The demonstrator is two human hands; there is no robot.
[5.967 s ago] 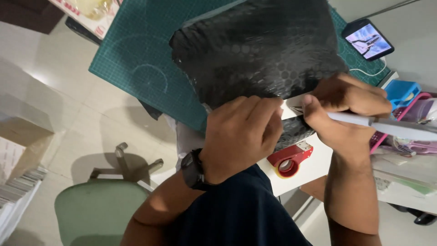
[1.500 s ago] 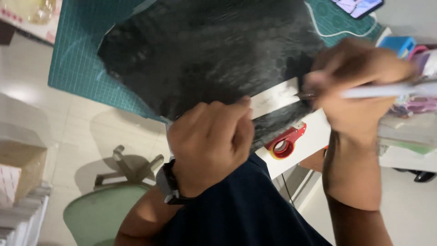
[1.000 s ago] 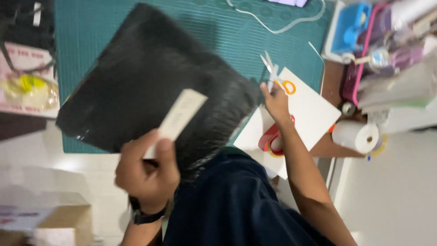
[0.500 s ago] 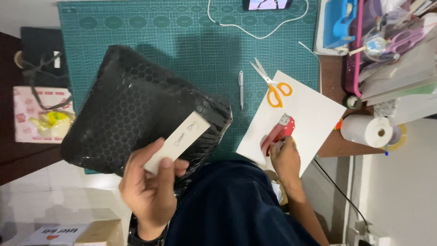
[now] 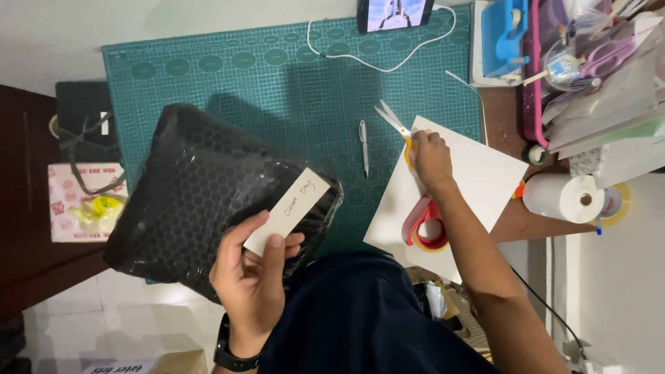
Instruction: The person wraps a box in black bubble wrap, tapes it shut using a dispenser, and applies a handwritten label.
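My left hand (image 5: 253, 273) grips the near edge of a black bubble-wrap parcel (image 5: 201, 197) and pins a white paper label (image 5: 287, 211) against it with the thumb. The parcel rests partly on the green cutting mat (image 5: 277, 90). My right hand (image 5: 431, 158) reaches over a white sheet of paper (image 5: 485, 180), and its fingers curl over the orange handles of the scissors (image 5: 391, 121), whose blades lie on the mat. A red tape dispenser (image 5: 426, 225) lies on the sheet under my right forearm. A silver pen (image 5: 364, 145) lies on the mat, left of the scissors.
A phone (image 5: 395, 12) with a white cable (image 5: 360, 59) stands at the mat's far edge. A white paper roll (image 5: 561, 197), a blue tool (image 5: 506, 31) and a pile of stationery (image 5: 596, 62) crowd the right side. A black pouch (image 5: 83, 125) and a pink packet (image 5: 83, 208) lie left.
The view has swung to look straight down at the desk. My right hand left the red tape dispenser and moved up to the scissors. My left hand keeps the parcel and label.
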